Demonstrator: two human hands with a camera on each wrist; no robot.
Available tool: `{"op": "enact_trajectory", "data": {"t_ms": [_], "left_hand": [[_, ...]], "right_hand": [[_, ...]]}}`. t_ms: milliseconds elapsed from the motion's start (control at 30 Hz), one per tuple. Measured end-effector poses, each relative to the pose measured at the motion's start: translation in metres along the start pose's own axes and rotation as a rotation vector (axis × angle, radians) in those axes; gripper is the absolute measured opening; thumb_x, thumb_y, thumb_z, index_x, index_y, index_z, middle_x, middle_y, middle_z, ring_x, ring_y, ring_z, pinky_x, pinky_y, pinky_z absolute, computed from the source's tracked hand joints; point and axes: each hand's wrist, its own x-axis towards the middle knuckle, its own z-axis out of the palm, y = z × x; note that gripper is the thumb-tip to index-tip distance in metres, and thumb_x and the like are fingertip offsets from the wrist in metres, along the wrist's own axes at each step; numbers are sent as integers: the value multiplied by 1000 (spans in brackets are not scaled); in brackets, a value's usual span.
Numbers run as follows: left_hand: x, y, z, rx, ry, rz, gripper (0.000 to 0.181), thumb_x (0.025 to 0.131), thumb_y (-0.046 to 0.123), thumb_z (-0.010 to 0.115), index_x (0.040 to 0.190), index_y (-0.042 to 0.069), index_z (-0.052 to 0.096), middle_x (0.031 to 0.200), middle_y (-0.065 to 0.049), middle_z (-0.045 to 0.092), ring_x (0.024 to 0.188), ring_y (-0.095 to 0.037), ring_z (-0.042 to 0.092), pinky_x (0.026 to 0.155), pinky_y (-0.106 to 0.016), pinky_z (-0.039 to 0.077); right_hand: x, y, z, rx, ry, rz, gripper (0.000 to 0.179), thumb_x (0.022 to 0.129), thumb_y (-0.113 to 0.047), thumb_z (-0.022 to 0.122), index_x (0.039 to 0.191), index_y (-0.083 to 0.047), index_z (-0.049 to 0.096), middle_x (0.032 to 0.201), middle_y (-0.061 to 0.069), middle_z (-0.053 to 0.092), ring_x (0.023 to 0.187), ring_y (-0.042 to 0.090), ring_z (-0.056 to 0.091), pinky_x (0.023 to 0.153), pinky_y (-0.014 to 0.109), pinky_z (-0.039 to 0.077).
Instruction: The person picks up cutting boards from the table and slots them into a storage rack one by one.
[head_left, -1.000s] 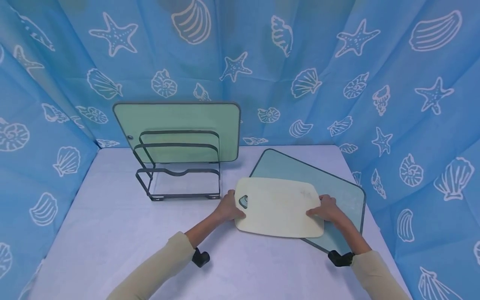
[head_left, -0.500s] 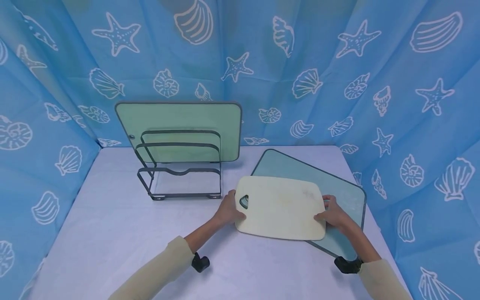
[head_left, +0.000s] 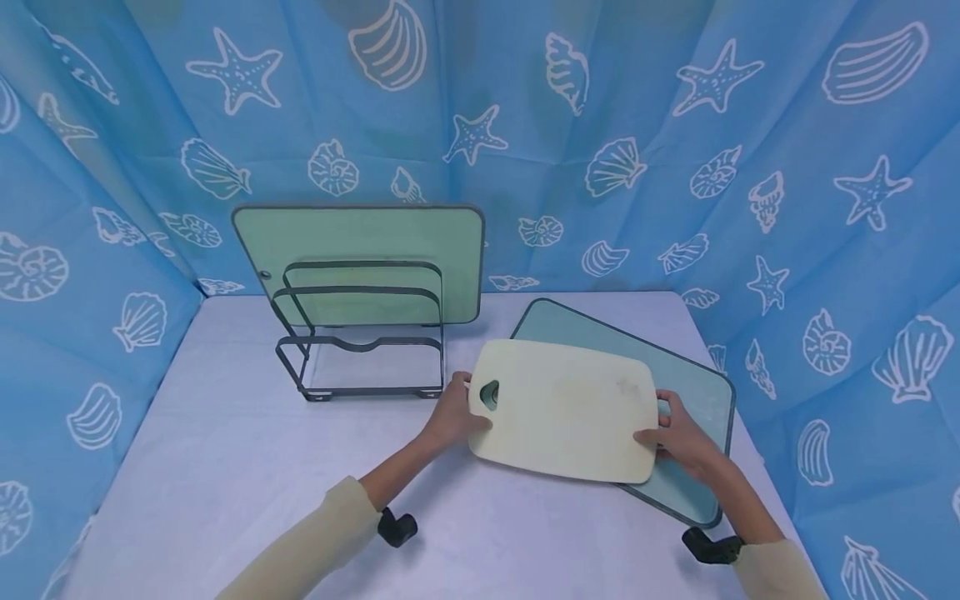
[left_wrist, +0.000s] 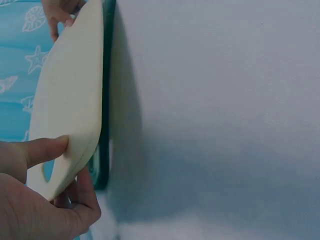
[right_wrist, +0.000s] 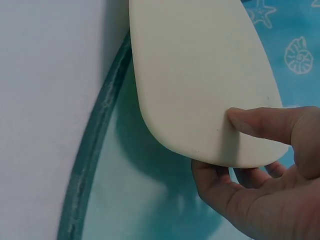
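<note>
Both hands hold a cream cutting board (head_left: 562, 410) lifted a little above the table, tilted up toward me. My left hand (head_left: 454, 415) pinches its left end beside the handle hole (head_left: 489, 394), thumb on top (left_wrist: 42, 149), fingers below. At the right end my right hand (head_left: 675, 433) grips with its thumb (right_wrist: 260, 122) on top and fingers underneath. A teal cutting board (head_left: 690, 392) with a dark rim lies flat beneath it (right_wrist: 130, 200).
A dark wire rack (head_left: 358, 333) stands at mid-table with a green cutting board (head_left: 360, 237) upright in its rear slot. The white table (head_left: 225, 467) is walled by blue seashell curtains (head_left: 675, 125) on three sides.
The cream board has risen off the teal board and tilted up. My right hand has slid back toward me along the board's right end.
</note>
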Motion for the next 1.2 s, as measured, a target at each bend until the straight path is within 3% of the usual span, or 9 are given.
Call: {"op": "enact_trajectory", "data": {"t_ms": [267,567,800,1067,1200], "left_hand": [[-7,16,-14,-37,10,39,75,72,-5,80,134,-5,39,103,-15,57,91,-26,57,74,-35,55],[-16,33,-27,-57,24,87,77,78,-4,79,140,1,35,106,-14,54,93,-26,58,73,-36,56],[-24,52,-39,-6,53,145,79,81,-4,78,145,3,33,111,-14,55,95,-27,61,79,-40,56],[-36,72,-58,2,103,244,83,82,-6,76,150,1,29,113,-15,53,93,-27,59,78,-39,55],[-39,77,-68,-2,131,288,85,82,-7,75,152,2,27,114,-17,53,92,-28,58,77,-40,54]], "right_hand": [[-15,-18,-5,14,24,-100,83,97,-10,65,152,-6,3,142,37,39,106,32,65,88,49,54],[-30,-39,-6,-12,93,-178,86,97,-12,66,155,-7,2,142,36,40,108,33,64,86,48,56],[-41,-51,-2,-3,155,-200,86,97,-12,67,154,-13,3,142,32,40,109,28,64,85,42,57],[-55,-72,4,-12,249,-297,83,96,-18,68,153,-14,7,133,23,43,96,6,64,81,31,56],[-60,-82,8,-7,297,-362,83,96,-16,69,155,-11,10,125,19,44,91,4,63,77,25,56]]}}
